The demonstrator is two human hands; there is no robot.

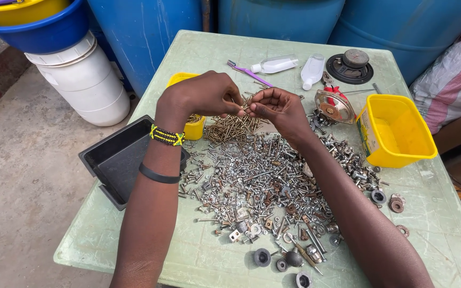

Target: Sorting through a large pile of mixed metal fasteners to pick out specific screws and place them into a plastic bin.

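Pinching brass screws (234, 127) in left hand (201, 96) and right hand (281, 106), we work a pale green surface (433, 224) ringed by blue drums (145, 32) on concrete floor (22, 176).

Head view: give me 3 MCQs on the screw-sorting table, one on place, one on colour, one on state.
1. Where does the black rectangular plastic tray sit?
A. At the table's left edge, overhanging it
B. Inside the yellow tub
C. On top of the speaker

2. What colour is the open square plastic tub at the right of the pale green plastic table?
A. Red
B. Yellow
C. White

3. What are the left hand and right hand doing?
A. Resting flat on the table
B. Raised together above the heap of brass-coloured screws, fingertips pinching small pieces
C. Gripping the purple toothbrush

Answers:
1. A, the tray's corner juts past the table edge beside the left forearm.
2. B, its walls and inside are yellow.
3. B, both hands meet in the air over the screws, fingers pinched.
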